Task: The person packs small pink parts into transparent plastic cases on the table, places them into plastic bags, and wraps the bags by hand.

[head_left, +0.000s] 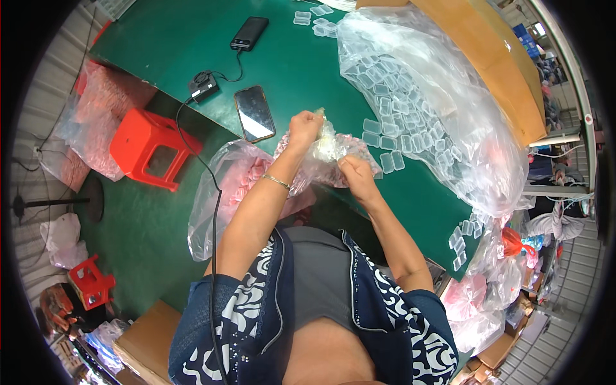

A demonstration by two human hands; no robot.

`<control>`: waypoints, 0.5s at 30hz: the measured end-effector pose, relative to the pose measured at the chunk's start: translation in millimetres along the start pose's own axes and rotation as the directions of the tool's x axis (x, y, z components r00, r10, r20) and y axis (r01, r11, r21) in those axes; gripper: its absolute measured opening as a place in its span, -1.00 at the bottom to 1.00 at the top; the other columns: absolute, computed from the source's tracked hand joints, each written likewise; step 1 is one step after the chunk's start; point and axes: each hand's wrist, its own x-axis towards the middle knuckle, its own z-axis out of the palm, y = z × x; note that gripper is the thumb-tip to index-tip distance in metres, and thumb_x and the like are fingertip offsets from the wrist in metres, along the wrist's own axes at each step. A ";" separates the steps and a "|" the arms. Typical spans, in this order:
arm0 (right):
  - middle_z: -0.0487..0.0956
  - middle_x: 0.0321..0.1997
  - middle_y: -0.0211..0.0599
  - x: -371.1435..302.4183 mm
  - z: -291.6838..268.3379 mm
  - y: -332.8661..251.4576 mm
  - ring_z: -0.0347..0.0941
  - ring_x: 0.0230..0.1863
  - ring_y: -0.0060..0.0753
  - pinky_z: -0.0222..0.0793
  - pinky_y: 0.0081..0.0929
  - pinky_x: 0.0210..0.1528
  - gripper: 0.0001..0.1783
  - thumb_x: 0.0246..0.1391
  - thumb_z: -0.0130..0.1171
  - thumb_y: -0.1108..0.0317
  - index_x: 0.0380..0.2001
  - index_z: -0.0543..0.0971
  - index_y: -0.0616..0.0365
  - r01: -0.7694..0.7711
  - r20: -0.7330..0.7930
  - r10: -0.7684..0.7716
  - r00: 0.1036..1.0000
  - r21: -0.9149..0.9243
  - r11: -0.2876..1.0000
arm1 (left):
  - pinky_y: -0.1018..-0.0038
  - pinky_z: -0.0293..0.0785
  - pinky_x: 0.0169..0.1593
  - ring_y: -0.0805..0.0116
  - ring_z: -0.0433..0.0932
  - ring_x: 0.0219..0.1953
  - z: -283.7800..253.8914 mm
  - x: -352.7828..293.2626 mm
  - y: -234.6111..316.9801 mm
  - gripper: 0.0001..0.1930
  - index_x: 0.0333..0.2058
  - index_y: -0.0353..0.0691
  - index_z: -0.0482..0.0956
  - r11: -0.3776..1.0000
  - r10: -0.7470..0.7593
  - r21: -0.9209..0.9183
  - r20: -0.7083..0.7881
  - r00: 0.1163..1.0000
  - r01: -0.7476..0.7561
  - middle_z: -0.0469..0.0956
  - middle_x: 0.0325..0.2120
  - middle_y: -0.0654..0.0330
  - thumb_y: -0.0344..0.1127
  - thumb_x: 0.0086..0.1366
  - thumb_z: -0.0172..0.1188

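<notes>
A clear, crinkled plastic bag (328, 149) with small pinkish pieces in it lies at the near edge of the green table. My left hand (304, 130) is closed on the upper, gathered part of this bag, its fingers pinched together. On the bag's right side, my right hand (358, 178) grips the plastic with a closed thumb and fingers. Below my left forearm a larger clear bag (215, 186) spreads open, with pink pieces (247, 183) inside. What exactly the pieces are is too small to tell.
Many small clear plastic boxes (385, 106) spill from a big transparent bag (449, 83) on the table's right. A phone (254, 113), a black power bank (249, 33) and a small corded device (203, 86) lie at the left. A red stool (151, 151) stands on the floor.
</notes>
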 end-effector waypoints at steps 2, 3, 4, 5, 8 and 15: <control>0.31 -0.64 -0.43 -2.8 3.5 -6.9 0.19 -0.55 -0.59 0.10 -0.55 -0.48 -0.72 0.07 -0.09 0.35 -0.66 0.38 0.24 -0.069 0.025 0.066 0.998 0.127 0.990 | 0.48 0.39 -0.51 0.49 0.43 -0.60 -4.6 -2.5 0.8 -0.75 -0.43 -0.37 0.51 0.999 -0.029 0.019 0.014 0.999 0.028 0.53 -0.59 0.16 -0.26 0.06 0.22; 0.30 -0.64 -0.52 -4.1 4.0 -11.3 0.16 -0.55 -0.68 0.07 -0.62 -0.50 -0.74 0.07 -0.10 0.36 -0.66 0.38 0.20 -0.139 0.045 0.132 0.990 0.252 0.958 | 0.47 0.40 -0.44 0.44 0.45 -0.48 -7.6 -8.4 8.7 -0.72 -0.35 -0.34 0.49 0.997 -0.016 -0.075 0.065 0.998 0.021 0.53 -0.49 0.15 -0.25 0.04 0.24; 0.30 -0.64 -0.52 -6.6 5.1 -13.7 0.16 -0.55 -0.68 0.07 -0.62 -0.50 -0.74 0.07 -0.10 0.36 -0.66 0.38 0.20 -0.141 0.042 0.135 0.990 0.256 0.956 | 0.47 0.42 -0.37 0.40 0.48 -0.36 -12.8 -17.4 19.2 -0.67 -0.26 -0.31 0.47 0.986 0.000 -0.168 0.115 0.993 0.019 0.53 -0.39 0.14 -0.25 0.03 0.25; 0.25 -0.67 -0.55 -8.7 6.1 -14.6 0.10 -0.60 -0.71 0.02 -0.65 -0.54 -0.72 0.08 -0.12 0.36 -0.69 0.34 0.14 -0.120 0.012 0.121 0.993 0.264 0.957 | 0.47 0.42 -0.37 0.40 0.48 -0.36 -20.1 -29.0 38.2 -0.67 -0.26 -0.31 0.47 0.986 -0.003 -0.163 0.127 0.992 0.024 0.53 -0.39 0.14 -0.25 0.03 0.25; 0.22 -0.68 -0.56 -12.1 14.1 -28.5 0.06 -0.63 -0.72 -0.03 -0.68 -0.57 -0.71 0.09 -0.13 0.36 -0.71 0.31 0.08 -0.100 -0.048 0.119 0.992 0.292 0.951 | 0.31 0.33 -0.07 0.26 0.39 -0.09 -49.1 -68.6 86.2 -0.56 -0.14 -0.20 0.41 0.764 0.616 0.040 0.253 0.746 -0.644 0.46 -0.22 0.19 -0.22 -0.01 0.28; 0.43 -0.57 -0.21 -42.7 71.6 -52.5 0.35 -0.52 -0.33 0.26 -0.39 -0.45 -0.80 0.01 -0.05 0.40 -0.54 0.45 0.34 0.039 -0.305 -0.087 0.948 -0.163 0.986 | 0.06 0.04 0.12 0.15 0.31 0.01 -75.1 -109.3 73.8 -0.63 -0.26 -0.10 0.49 0.342 0.553 0.183 0.754 0.355 -0.922 0.44 -0.18 0.24 -0.26 -0.15 0.24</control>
